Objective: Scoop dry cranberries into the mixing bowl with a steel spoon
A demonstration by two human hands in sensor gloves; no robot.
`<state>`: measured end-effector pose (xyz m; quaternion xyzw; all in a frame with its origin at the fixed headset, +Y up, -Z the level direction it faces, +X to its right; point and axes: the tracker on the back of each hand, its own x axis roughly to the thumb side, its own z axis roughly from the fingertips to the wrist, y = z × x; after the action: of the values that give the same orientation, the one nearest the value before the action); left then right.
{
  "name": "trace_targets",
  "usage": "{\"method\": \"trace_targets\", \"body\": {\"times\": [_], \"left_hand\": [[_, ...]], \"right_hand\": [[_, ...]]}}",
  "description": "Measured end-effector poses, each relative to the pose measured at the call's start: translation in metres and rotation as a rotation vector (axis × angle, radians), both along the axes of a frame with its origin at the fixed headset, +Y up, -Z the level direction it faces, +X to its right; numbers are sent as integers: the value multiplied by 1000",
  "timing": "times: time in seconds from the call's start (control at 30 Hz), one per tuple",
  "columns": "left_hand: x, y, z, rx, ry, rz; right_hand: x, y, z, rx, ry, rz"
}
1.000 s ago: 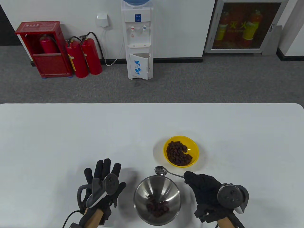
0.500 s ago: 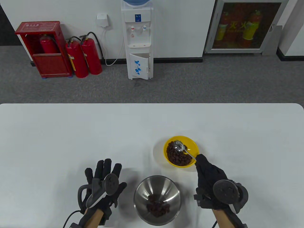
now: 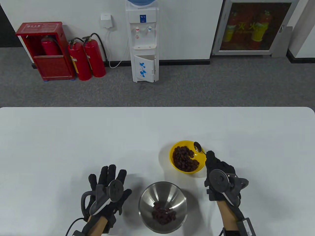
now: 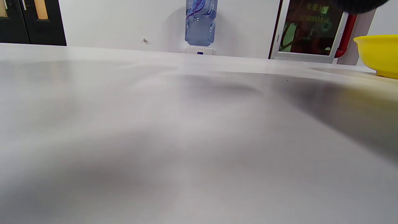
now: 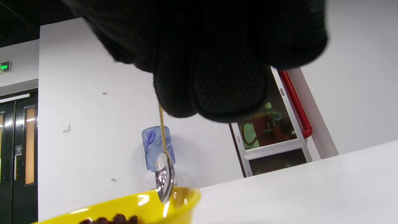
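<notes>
My right grip (image 3: 217, 169) holds the steel spoon (image 3: 197, 147) at the yellow bowl's (image 3: 176, 145) far-right rim; cranberries (image 3: 184, 158) fill it; more cranberries (image 3: 163, 214) lie in the mixing bowl (image 3: 147, 196), nearer me; my left grip (image 3: 108, 191) rests spread on the bench (image 3: 73, 137).

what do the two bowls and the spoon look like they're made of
Mixing bowl: likely stainless steel, brushed, with soft grey reflections. Yellow bowl: probably glossy plastic, given its saturated color and sharp highlights. Spoon: polished steel, mirror-like, reflecting the room.
</notes>
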<state>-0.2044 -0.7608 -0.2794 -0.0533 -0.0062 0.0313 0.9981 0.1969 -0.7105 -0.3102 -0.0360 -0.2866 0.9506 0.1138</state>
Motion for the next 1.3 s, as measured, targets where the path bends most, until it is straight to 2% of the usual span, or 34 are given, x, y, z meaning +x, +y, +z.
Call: {"method": "trace_targets", "body": {"times": [0.07,0.17,0.23,0.3,0.37,0.43,0.5,0.6,0.77,0.9,1.17,1.3], "left_hand": [[0,0,0,2,0,0],[0,0,0,2,1,0],[0,0,0,1,1,-3],[0,0,0,0,0,-3],[0,0,0,2,-2,-3],[1,0,0,2,-3,-4],[1,0,0,1,-2,-6],[1,0,0,-2,-2,-7],[1,0,-1,3,-3,-3],[1,0,0,0,-5,-6],[1,0,0,3,-4,-4],[1,0,0,2,-4,-5]], "right_hand": [[4,-8,-1,-11,-19,11],[11,-19,-4,-37,-25,-67],[15,-26,-8,-133,-26,-141],[21,-32,-12,-267,-4,-308],[30,-40,-15,-409,13,-674],[32,-52,-16,-477,57,-1007],[32,-58,-15,-508,53,-1058],[32,-58,-15,-505,34,-1000],[33,-63,-15,-517,47,-1053],[35,-71,-15,-549,50,-1180],[42,-78,-13,-554,32,-1291],[48,-82,-9,-543,40,-1400]]}}
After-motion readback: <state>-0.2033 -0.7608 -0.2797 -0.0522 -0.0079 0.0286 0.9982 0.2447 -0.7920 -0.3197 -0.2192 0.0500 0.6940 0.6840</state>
